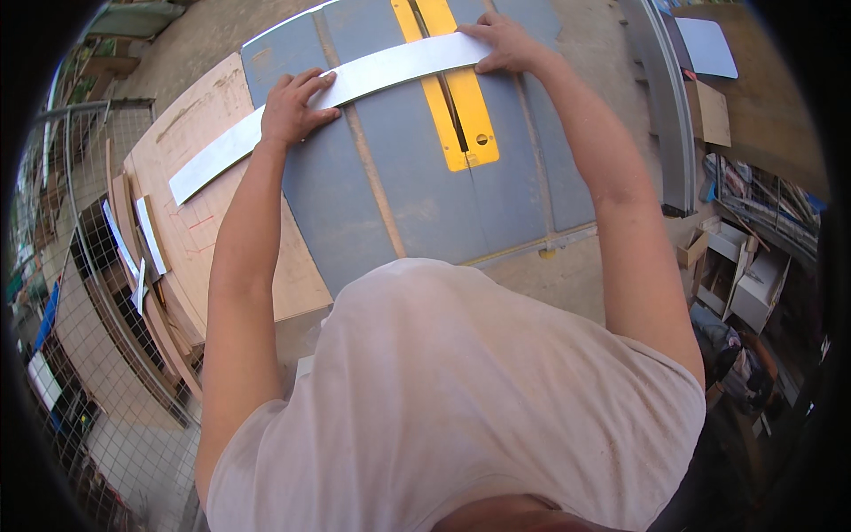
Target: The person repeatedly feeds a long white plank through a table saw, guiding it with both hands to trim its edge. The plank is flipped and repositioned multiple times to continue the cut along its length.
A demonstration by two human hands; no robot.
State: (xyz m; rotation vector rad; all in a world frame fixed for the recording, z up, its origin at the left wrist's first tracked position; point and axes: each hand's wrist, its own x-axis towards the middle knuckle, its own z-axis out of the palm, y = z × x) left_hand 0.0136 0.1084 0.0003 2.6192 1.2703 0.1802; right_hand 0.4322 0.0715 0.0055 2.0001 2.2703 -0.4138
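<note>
A long white strip (394, 59) lies across the grey saw table (412, 186), crossing its yellow insert (474, 146) with a dark slot, and reaches left over a pale plywood board (253, 248). My left hand (297, 111) grips the strip near its middle, fingers over the far edge and thumb at the near one. At the strip's right end, my right hand (510, 44) holds it between fingers and thumb. Whether a blade stands in the slot, I cannot tell.
Wood offcuts (151, 230) and a wire-mesh fence (80, 346) run along the left. A long metal rail (674, 151) borders the right, with boxes (740, 275), boards and bundled scrap beyond it. A dark clutter (736, 363) sits at the lower right.
</note>
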